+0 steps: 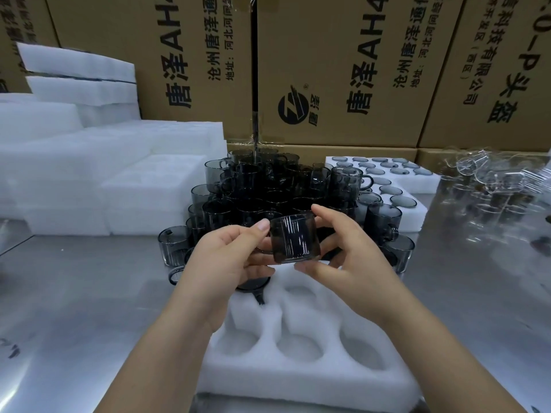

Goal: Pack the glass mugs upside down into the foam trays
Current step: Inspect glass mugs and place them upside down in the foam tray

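Glass looks slick and breakable; both hands, left hand point(231, 257) and right hand point(347, 257), pinch the mug point(293, 239) by its sides above the foam tray point(301, 374).

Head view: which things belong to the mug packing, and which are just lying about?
Job: smoky mug held by left hand and right hand; foam tray beneath; mug pile behind; filled tray, far right.
Lying about: cardboard boxes; clear glassware, right; spare foam stacks, left.
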